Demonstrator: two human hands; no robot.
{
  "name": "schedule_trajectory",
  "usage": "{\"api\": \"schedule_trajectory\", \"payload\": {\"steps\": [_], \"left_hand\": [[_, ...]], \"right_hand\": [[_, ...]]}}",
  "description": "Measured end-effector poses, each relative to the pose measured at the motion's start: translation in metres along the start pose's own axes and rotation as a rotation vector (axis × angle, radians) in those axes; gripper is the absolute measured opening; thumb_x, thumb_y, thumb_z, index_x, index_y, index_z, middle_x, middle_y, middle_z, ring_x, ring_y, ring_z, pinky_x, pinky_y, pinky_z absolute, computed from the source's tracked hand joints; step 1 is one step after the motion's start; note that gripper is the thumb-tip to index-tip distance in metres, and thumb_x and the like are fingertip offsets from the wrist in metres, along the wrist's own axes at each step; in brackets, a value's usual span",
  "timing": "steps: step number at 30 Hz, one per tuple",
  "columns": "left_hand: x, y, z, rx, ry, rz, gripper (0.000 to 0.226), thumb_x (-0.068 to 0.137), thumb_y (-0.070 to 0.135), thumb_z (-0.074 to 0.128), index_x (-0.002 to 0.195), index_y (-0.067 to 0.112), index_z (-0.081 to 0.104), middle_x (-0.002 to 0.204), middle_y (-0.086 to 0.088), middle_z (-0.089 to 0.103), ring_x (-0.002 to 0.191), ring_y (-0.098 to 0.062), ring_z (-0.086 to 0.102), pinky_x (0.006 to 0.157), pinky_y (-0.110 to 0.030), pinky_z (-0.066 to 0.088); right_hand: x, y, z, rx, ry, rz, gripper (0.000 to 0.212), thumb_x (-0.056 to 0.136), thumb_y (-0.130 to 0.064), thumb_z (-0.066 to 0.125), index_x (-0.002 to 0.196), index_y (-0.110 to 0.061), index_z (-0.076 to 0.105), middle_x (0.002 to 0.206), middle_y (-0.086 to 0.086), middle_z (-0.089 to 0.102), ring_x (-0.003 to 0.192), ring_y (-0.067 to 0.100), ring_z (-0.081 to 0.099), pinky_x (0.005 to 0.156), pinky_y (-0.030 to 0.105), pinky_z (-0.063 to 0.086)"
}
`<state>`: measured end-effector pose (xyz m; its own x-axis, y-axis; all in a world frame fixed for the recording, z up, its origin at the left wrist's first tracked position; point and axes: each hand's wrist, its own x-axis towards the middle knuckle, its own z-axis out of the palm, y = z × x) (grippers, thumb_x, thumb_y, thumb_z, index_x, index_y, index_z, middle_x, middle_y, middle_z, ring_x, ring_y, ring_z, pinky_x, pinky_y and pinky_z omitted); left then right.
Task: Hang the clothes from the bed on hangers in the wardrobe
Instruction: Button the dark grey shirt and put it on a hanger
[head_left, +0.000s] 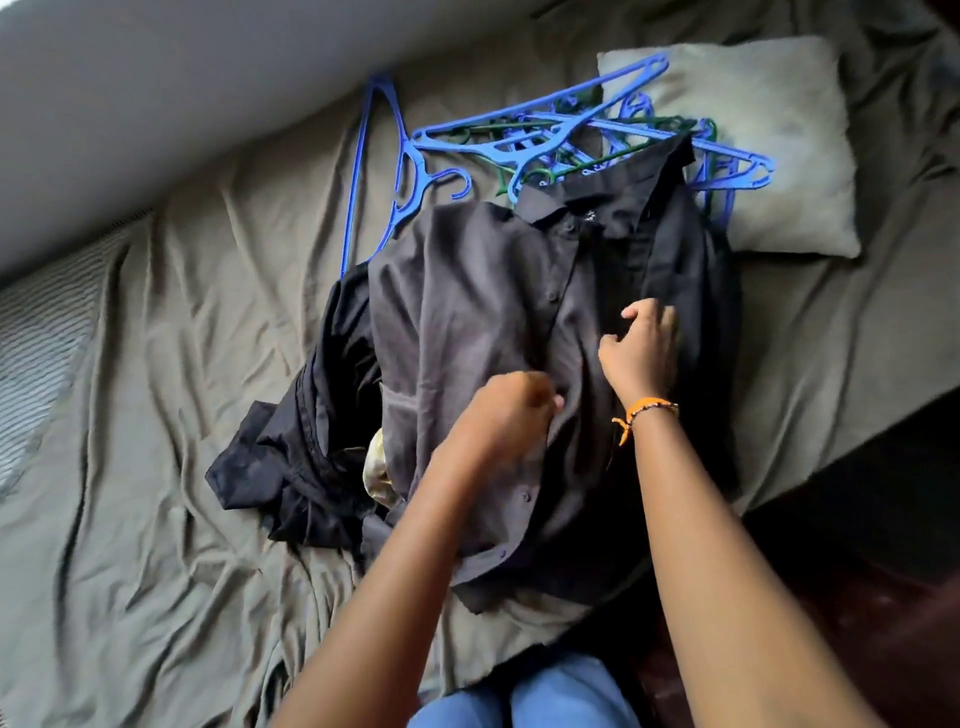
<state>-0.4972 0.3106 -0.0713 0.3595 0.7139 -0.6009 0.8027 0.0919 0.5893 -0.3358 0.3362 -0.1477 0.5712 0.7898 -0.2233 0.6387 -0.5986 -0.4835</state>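
Observation:
A dark button-up shirt (478, 312) lies front-up on the bed (156, 467), collar toward the pillow. My left hand (506, 410) pinches the shirt's button edge near the middle. My right hand (641, 348) grips the other front edge just to the right, fingers curled into the cloth. Under the shirt lies a heap of other dark clothes (301, 447), with a bit of pale yellow fabric (382, 467) showing. A tangle of blue and green hangers (545, 140) lies beyond the collar.
A grey pillow (779, 130) sits at the far right, partly under the hangers. A pale wall (156, 78) runs along the bed's far side. The bed's right edge drops to a dark floor (857, 519). My jeans (519, 696) show at the bottom.

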Motion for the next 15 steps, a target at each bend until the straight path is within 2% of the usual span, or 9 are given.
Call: {"api": "schedule_trajectory", "payload": {"steps": [3,5,8,10,11,12,13,15], "left_hand": [[0.043,0.027,-0.009,-0.159,0.137,-0.020,0.022,0.095,0.021,0.050,0.098,0.005,0.066,0.101,-0.019,0.069,0.100,-0.033,0.063,0.085,-0.040,0.048],[0.068,0.038,-0.004,-0.166,0.102,-0.061,0.025,0.096,0.018,0.047,0.108,0.003,0.064,0.109,-0.019,0.067,0.105,-0.032,0.062,0.090,-0.038,0.047],[0.093,0.044,0.011,-0.162,0.048,-0.138,0.034,0.096,0.032,0.048,0.108,0.004,0.063,0.107,-0.018,0.067,0.099,-0.032,0.064,0.089,-0.037,0.048],[0.098,0.045,0.014,-0.332,0.107,-0.177,0.039,0.092,0.049,0.052,0.097,0.011,0.062,0.092,-0.011,0.069,0.081,-0.023,0.067,0.077,-0.032,0.053],[0.097,0.046,0.014,-0.455,0.138,-0.197,0.038,0.089,0.051,0.055,0.091,0.014,0.061,0.084,-0.006,0.068,0.068,-0.014,0.065,0.066,-0.026,0.052],[0.093,0.047,0.014,-0.542,0.165,-0.209,0.034,0.088,0.049,0.059,0.086,0.016,0.060,0.077,-0.001,0.065,0.059,-0.007,0.061,0.058,-0.020,0.049],[0.088,0.045,0.015,-0.566,0.184,-0.221,0.027,0.086,0.044,0.064,0.085,0.017,0.061,0.073,0.003,0.064,0.058,-0.004,0.059,0.054,-0.016,0.045],[0.079,0.036,0.020,-0.456,0.217,-0.247,0.014,0.086,0.028,0.068,0.091,0.015,0.066,0.081,0.003,0.067,0.074,-0.007,0.061,0.063,-0.014,0.042]], "right_hand": [[0.005,0.017,0.003,-0.222,-0.210,0.128,0.048,0.075,-0.005,0.059,0.120,-0.005,0.042,0.128,0.019,0.044,0.118,0.041,0.044,0.087,0.045,0.046],[0.003,0.023,0.002,-0.241,-0.268,0.143,0.045,0.080,-0.007,0.058,0.120,-0.004,0.040,0.123,0.020,0.052,0.112,0.041,0.053,0.081,0.046,0.047],[-0.007,0.016,-0.016,-0.098,-0.085,0.076,0.023,0.083,-0.005,0.048,0.106,-0.005,0.048,0.105,0.021,0.061,0.096,0.042,0.059,0.069,0.044,0.045],[-0.023,0.001,-0.034,0.068,0.092,-0.050,0.021,0.078,-0.001,0.047,0.099,-0.005,0.052,0.097,0.020,0.062,0.088,0.042,0.058,0.061,0.040,0.037],[-0.034,-0.008,-0.041,0.114,0.128,-0.106,0.022,0.077,-0.001,0.048,0.098,-0.006,0.052,0.097,0.019,0.062,0.086,0.042,0.057,0.059,0.039,0.034],[-0.047,-0.015,-0.046,0.113,0.099,-0.138,0.022,0.078,-0.003,0.050,0.100,-0.007,0.052,0.100,0.016,0.061,0.087,0.041,0.056,0.059,0.039,0.033],[-0.061,-0.020,-0.046,0.063,0.001,-0.155,0.024,0.082,-0.007,0.052,0.106,-0.009,0.051,0.107,0.013,0.058,0.090,0.040,0.056,0.060,0.039,0.036],[-0.082,-0.019,-0.034,-0.099,-0.295,-0.173,0.036,0.088,-0.020,0.053,0.121,-0.011,0.044,0.121,0.009,0.047,0.102,0.035,0.055,0.069,0.041,0.042]]}}
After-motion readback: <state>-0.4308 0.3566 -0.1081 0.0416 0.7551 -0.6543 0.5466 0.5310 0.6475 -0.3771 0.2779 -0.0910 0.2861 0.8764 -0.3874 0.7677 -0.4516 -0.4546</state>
